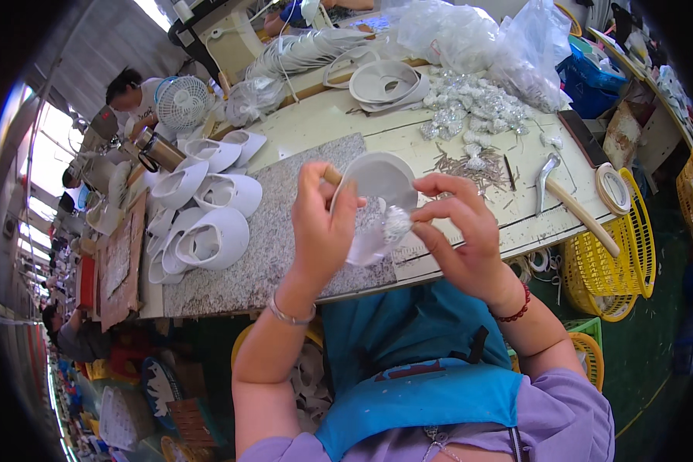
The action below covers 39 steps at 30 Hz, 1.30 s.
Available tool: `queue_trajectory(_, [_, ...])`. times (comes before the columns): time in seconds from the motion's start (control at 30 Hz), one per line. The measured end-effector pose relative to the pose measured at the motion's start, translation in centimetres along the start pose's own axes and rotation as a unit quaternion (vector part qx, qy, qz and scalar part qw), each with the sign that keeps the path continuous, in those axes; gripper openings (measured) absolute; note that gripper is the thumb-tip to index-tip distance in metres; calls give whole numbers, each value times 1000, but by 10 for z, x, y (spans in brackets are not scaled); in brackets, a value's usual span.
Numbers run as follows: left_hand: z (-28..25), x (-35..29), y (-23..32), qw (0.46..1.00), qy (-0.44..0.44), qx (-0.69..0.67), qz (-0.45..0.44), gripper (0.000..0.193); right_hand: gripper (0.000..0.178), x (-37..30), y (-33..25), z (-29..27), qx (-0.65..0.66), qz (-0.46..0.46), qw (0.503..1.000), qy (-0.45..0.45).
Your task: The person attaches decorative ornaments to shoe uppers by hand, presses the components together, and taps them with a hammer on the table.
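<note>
In front of me my left hand (327, 212) is closed on the side of a white, curved piece that looks like a shoe upper (377, 173), with its hollow facing up. My right hand (462, 231) pinches a sparkly silver-white ornament (396, 222) between thumb and fingers, against the near side of that piece. Beyond the right hand lies a heap of similar ornaments (477, 104), with a scatter of thin brown nail-like sticks (477, 169) on its near side. A grey stone-patterned board (285, 192) is under the left hand.
Several white uppers (215, 235) stand at the table's left, beside a steel flask (158, 146) and a fan (183, 102). Farther back are stacked white pieces (308, 50) and plastic bags (446, 35). A wooden-handled hammer (581, 212), tape roll (612, 189) and yellow basket (600, 266) are right.
</note>
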<state>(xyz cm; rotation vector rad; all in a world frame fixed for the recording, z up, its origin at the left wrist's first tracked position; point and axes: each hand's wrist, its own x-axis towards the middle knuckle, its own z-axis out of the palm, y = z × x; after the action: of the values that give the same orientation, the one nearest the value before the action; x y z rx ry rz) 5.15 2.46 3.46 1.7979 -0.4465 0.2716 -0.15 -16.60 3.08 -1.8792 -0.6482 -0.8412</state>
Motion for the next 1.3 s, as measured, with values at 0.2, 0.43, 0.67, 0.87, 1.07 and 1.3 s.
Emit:
queue_trajectory(0.2, [7, -36, 12, 995, -19, -98, -1, 36, 15, 4, -6, 18, -118, -67, 991, -23])
queue_trajectory(0.43, [-1, -39, 18, 974, -31, -194, -111, 32, 16, -17, 1, 30, -133, -96, 984, -65])
queue_trajectory(0.67, [0, -42, 20, 991, -32, -107, -68, 29, 20, -15, -2, 20, 23, -20, 999, -10])
queue_trajectory(0.87, [1, -36, 15, 970, 19, -218, -102, 23, 20, -25, -12, 14, -26, -82, 991, -99])
queue_trajectory(1.07, [-1, -40, 20, 996, -60, 4, -59, 19, 17, -42, -2, 19, -32, -28, 985, -168])
queue_trajectory(1.3, [5, -46, 19, 997, -1, 70, -32, 23, 9, -22, -28, 3, 252, 242, 929, -120])
